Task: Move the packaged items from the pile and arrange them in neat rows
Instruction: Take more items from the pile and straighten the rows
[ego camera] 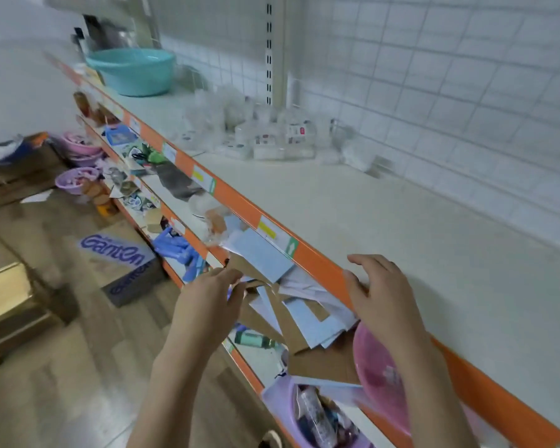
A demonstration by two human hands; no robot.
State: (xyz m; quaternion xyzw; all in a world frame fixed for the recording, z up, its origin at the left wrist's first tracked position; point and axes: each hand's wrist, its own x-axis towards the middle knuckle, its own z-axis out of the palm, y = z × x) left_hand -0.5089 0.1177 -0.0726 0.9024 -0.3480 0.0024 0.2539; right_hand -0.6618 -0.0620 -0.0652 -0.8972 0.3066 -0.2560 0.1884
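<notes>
The person stands at a long shelving unit with orange edge strips. The pile of clear packaged items lies well up the top shelf, against the white grid back panel, far from both hands; the frame is too blurred there to tell one packet from another. Further along the same shelf sits a teal basin.

The left hand reaches to the shelf below, its fingertips pinching the edge of a brown cardboard piece in a loose heap of pale blue cards and paper. The right hand is spread wide, fingers relaxed, hovering over the orange edge of the top shelf and holding nothing. Just under its wrist stands a tilted pink bowl, and lower still a lilac basket stuffed with small goods. A cardboard box printed "Ganten" sits on the wooden floor beside the unit.
</notes>
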